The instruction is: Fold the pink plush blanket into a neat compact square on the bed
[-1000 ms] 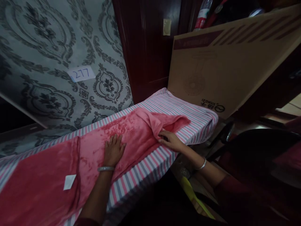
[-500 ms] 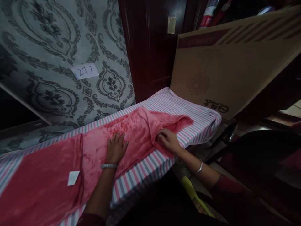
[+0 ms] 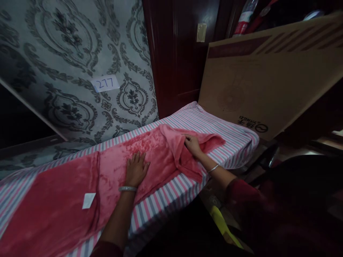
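Observation:
A plush pink-red blanket [image 3: 158, 157] lies lengthwise over a striped cloth [image 3: 214, 121]. Its left part is folded over, with a white tag [image 3: 88, 200] near the fold's edge. My left hand [image 3: 136, 169] rests flat on the middle of the blanket, fingers spread, a bracelet at the wrist. At the blanket's right end, my right hand [image 3: 192, 145] has its fingers closed on the turned-back edge. The tips of those fingers are partly hidden in the fabric.
Behind the striped surface stands a patterned wall with a paper marked 277 [image 3: 105, 83]. A large cardboard box [image 3: 241, 89] leans at the back right, a bottle [image 3: 245, 18] behind it. Something yellow [image 3: 221, 223] lies below the front edge.
My right hand has moved up and away from the front edge along the blanket's turned-back end, shifting that fold. My left hand stays on the blanket. The view has shifted slightly.

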Demonstrator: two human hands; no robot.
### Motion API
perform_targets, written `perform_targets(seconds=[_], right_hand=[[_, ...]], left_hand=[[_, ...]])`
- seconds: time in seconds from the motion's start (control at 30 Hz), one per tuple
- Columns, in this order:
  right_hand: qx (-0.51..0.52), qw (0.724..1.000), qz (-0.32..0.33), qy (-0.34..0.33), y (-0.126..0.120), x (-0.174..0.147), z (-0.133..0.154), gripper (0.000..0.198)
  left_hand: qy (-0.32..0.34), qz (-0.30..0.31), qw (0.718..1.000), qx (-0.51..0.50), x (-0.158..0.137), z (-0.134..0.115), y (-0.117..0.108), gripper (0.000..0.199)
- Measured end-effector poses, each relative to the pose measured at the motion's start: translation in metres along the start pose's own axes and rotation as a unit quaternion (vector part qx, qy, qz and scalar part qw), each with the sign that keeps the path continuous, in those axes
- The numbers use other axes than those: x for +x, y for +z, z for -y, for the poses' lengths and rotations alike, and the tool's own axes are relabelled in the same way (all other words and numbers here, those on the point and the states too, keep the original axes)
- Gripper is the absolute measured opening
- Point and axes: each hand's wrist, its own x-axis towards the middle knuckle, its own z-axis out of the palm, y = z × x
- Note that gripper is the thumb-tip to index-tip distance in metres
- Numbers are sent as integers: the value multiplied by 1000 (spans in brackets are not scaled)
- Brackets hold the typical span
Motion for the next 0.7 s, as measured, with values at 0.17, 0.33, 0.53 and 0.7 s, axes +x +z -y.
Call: perform_targets(seconds=[0.17, 0.33, 0.53, 0.7], right_hand=[[-187, 957, 157, -157, 28, -23, 26, 33], [-208, 963, 133, -105, 32, -30, 17, 54], [-268, 955, 109, -63, 26, -20, 7, 59], [-214, 967, 113, -78, 29, -5, 10, 41]], left_hand=[[5, -10, 1000, 3, 0, 1, 0, 56], [7, -11, 1000, -5, -2, -1, -4, 55], [5, -10, 1000, -10, -3, -1, -4, 56], [3, -10, 1000, -8, -3, -2, -3, 55]])
